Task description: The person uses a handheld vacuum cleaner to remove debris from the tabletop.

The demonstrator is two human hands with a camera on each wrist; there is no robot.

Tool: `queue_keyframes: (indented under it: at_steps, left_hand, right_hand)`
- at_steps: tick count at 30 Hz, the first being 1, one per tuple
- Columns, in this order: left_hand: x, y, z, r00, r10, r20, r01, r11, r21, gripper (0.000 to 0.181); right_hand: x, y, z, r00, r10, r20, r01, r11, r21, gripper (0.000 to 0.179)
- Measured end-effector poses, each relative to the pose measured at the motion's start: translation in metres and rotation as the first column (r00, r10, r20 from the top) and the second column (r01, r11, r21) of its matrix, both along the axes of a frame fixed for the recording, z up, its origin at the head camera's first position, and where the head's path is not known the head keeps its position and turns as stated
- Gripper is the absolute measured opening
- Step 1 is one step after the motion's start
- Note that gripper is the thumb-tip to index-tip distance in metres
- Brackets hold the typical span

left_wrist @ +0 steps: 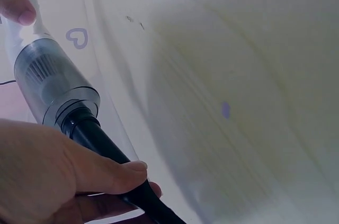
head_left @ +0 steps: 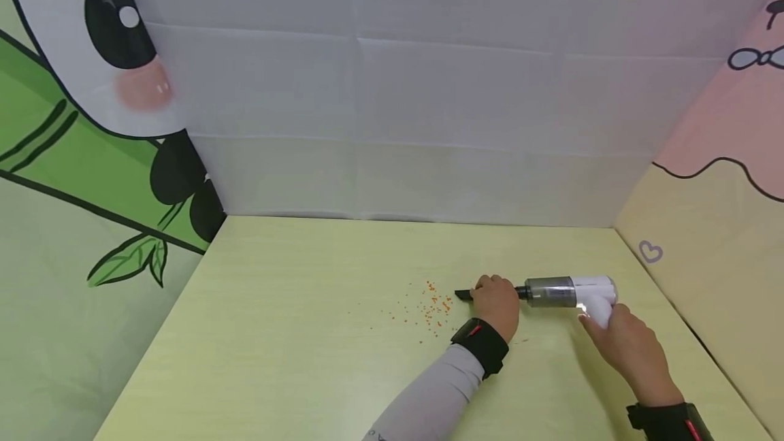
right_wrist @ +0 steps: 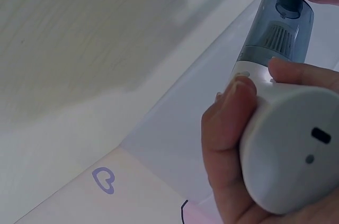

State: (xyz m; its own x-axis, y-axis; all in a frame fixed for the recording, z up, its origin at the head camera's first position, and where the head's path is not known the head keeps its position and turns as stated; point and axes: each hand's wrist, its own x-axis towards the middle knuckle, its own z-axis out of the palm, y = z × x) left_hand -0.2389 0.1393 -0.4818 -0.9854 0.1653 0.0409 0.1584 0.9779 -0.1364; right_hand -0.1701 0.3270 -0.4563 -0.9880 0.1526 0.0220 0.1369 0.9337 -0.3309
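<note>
Handheld vacuum (head_left: 554, 292), just one: left hand (head_left: 497, 306), fingers pinching its slim black nozzle (left_wrist: 106, 145); right hand (head_left: 633, 347), fingers curled round the smooth white handle (head_left: 597, 310)! Between them, one smoky see-through cylinder (right_wrist: 280, 30); it's all above one pale counter (head_left: 275, 332), dozens of tiny orange crumbs (head_left: 447, 304) beyond the flat tip (head_left: 462, 295).

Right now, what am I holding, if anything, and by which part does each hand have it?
A handheld vacuum: your left hand grips its black nozzle, and your right hand holds it by the white handle.
</note>
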Motion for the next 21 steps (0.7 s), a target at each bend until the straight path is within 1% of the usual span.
queue_keyframes:
  at_steps: [12, 21]
  left_hand:
    - [0.008, -0.003, 0.004, 1.0, -0.003, 0.01, 0.003, 1.0, -0.014, 0.032]
    - [0.019, -0.005, 0.007, 1.0, -0.019, 0.01, 0.02, 0.999, -0.026, 0.033]
  right_hand:
    - [0.004, -0.001, -0.001, 1.0, 0.011, -0.003, -0.011, 1.0, -0.003, 0.065]
    - [0.01, 0.002, 0.003, 1.0, 0.007, 0.025, -0.007, 1.0, -0.01, 0.067]
